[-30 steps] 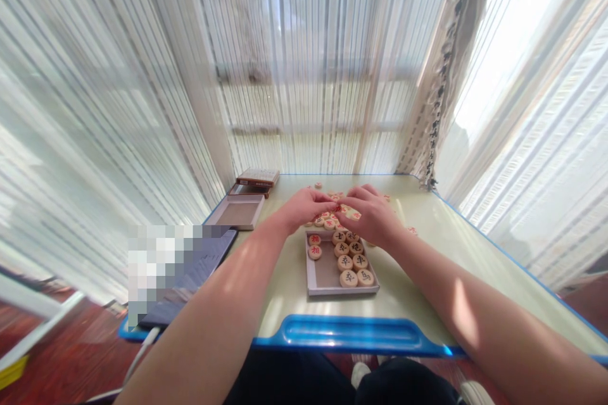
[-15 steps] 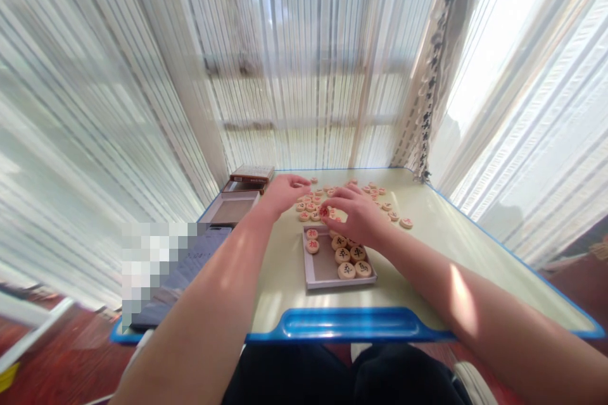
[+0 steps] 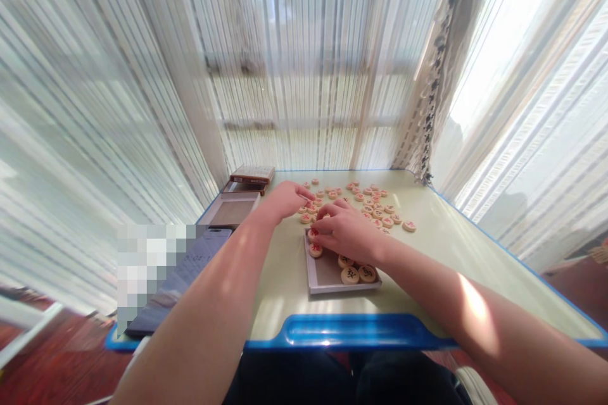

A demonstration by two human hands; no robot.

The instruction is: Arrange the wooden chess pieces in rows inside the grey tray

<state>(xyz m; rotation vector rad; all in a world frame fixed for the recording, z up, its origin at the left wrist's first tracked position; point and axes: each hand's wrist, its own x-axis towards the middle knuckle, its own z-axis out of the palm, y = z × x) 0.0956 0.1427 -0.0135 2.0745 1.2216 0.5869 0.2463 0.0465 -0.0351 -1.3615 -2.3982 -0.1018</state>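
Over the far left part of a shallow open box (image 3: 327, 290), my right hand (image 3: 349, 231) is closed in a pinch. Its fingertips are at a Chinese chess piece with red lettering (image 3: 313, 235); they hide part of what they grip. A second red-lettered piece (image 3: 315, 250) lies just nearer in the box. Larger black-lettered pieces (image 3: 350, 275) sit along the box's right side, some covered by my hand. Further back and left, my left hand (image 3: 288, 199) bends down with its fingers drawn together on a piece among the loose pieces (image 3: 306, 219).
More loose pieces (image 3: 378, 207) spread across the back of the pale, blue-edged table (image 3: 475, 278). On the left stand an empty box part (image 3: 232, 209), a closed book-like box (image 3: 253, 174) and a phone-like dark slab (image 3: 185, 278). Striped curtains (image 3: 304, 76) hang behind.
My right hand has moved left and nearer with the red-lettered piece, down to the box's far left corner. My left hand has shifted slightly right and lowered its fingers onto the loose pieces.
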